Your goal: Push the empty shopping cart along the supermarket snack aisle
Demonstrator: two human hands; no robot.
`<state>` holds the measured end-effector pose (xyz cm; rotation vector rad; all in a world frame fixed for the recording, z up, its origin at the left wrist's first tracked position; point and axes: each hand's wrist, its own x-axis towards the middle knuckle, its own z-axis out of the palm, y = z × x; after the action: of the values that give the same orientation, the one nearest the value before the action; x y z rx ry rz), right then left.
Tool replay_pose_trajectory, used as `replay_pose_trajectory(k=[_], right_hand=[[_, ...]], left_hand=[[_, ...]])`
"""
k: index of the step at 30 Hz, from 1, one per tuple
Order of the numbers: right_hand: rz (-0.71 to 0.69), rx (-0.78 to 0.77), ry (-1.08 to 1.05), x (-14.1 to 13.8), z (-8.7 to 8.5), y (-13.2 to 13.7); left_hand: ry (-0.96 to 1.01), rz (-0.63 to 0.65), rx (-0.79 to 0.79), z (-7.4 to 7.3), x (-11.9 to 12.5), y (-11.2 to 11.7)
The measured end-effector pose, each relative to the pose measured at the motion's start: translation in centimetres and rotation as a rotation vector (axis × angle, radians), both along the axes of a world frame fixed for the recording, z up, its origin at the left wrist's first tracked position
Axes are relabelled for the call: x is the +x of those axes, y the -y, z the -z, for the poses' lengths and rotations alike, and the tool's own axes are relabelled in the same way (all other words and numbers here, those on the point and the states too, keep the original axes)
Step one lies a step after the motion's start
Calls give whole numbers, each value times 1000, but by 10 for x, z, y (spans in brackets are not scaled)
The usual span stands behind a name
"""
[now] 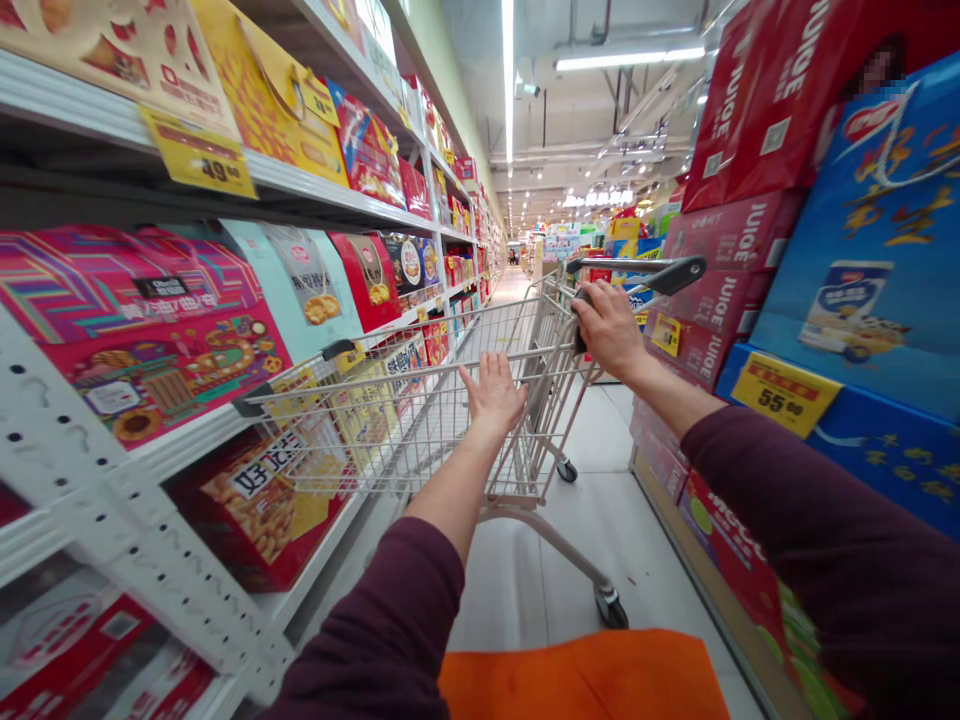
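A metal wire shopping cart [551, 400] stands sideways across the aisle in front of me, its handle [626, 265] to the right and its narrow front end by the left shelves. My left hand [496, 395] lies on the near top rim of the basket with fingers stretched forward. At the handle end, my right hand [611, 322] curls round the dark upper corner of the cart just below the handle; its fingertips are partly hidden. I see no goods in the basket; boxes on the shelf show through its wires.
White shelving [127, 500] with boxed snacks and yellow price tags runs along the left. Stacked red cartons [739, 225] and blue gift boxes [862, 260] line the right. Pale floor tiles [585, 520] lie between. Orange cloth [585, 680] shows at the bottom.
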<state>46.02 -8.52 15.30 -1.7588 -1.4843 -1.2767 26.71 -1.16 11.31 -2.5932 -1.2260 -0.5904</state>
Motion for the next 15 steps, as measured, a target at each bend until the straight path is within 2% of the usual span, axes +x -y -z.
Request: replay_pose_trajectory(k=[5,8,11,15], right_hand=[[-104,-112,147,-24,22,-23],[-156,-158,224,-28,30,-28],[-164,-134,227,-20,28,-22],[-93,-15,115,3,13,-6]], left_hand=[[16,-6,22,1,-1,-2],[13,0,31,2,-3,-4],[7,2,42,4,-3,-4],[1,-9,38,3,-2,-3]])
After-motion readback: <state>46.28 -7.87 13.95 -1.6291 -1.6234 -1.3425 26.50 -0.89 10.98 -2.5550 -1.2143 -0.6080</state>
